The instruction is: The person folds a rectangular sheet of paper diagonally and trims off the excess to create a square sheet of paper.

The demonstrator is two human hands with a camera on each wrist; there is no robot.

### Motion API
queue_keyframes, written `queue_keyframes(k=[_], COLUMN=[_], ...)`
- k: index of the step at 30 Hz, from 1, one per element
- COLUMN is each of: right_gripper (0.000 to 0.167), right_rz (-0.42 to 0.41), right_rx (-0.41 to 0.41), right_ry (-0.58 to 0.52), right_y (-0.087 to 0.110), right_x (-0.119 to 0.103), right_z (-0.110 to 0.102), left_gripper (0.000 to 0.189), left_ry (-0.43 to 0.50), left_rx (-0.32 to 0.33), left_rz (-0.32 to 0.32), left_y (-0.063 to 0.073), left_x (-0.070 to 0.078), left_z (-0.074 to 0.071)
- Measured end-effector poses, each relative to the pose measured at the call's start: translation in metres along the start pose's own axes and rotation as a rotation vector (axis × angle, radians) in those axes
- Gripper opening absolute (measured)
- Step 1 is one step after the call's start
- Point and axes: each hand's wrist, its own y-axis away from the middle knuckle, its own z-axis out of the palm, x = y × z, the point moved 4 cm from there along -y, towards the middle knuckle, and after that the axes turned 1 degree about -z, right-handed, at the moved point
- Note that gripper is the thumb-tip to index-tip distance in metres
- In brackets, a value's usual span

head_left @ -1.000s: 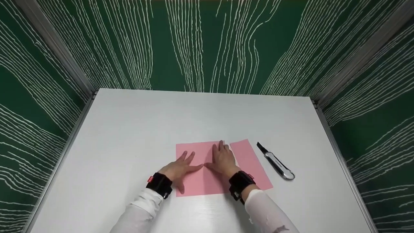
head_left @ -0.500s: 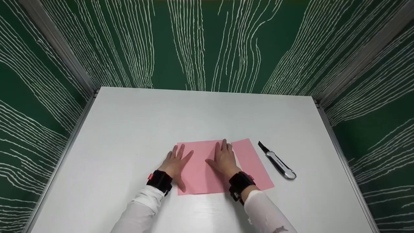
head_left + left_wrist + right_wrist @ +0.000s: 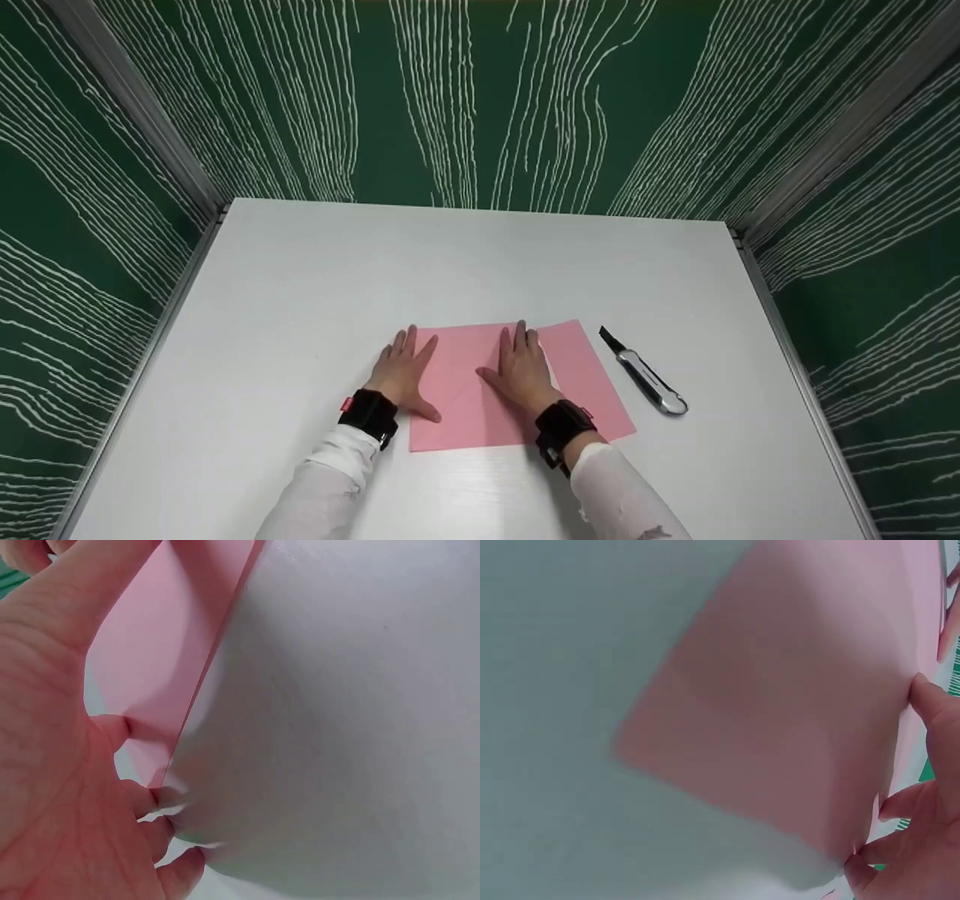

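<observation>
A pink paper sheet lies flat on the white table in the head view. My left hand rests at its left edge with spread fingers, thumb on the paper. On the sheet's right part lies my right hand, fingers straight and pointing away, thumb out to the left. The left wrist view shows the paper's near edge beside my left palm. In the right wrist view, my right fingertips touch the pink paper; part of the sheet is hidden under that hand.
A separate pink paper strip lies slanted just right of the sheet. Beyond it is a utility knife with a dark blade pointing away. Green walls with white lines enclose the white table at the back and sides.
My left hand has slid from the middle of the sheet leftward and slightly away, to the left edge. The thumbs, at first tip to tip, are now apart. My right hand stays nearly still.
</observation>
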Motion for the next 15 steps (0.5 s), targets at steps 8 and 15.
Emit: queue_keyframes(k=[8,15], right_gripper=[0.081,0.067], right_rz=[0.013,-0.098], right_rx=[-0.06,-0.059], right_ry=[-0.113,-0.018], right_y=[0.001,0.013], right_x=[0.006,0.001], right_z=[-0.006,-0.014], left_gripper=[0.116,0.105], left_ry=[-0.012,-0.063], left_rx=[-0.006,-0.035], left_rz=[0.052,0.091], left_y=[0.004,0.004], left_x=[0.014,0.019], left_z=[-0.001,0.0])
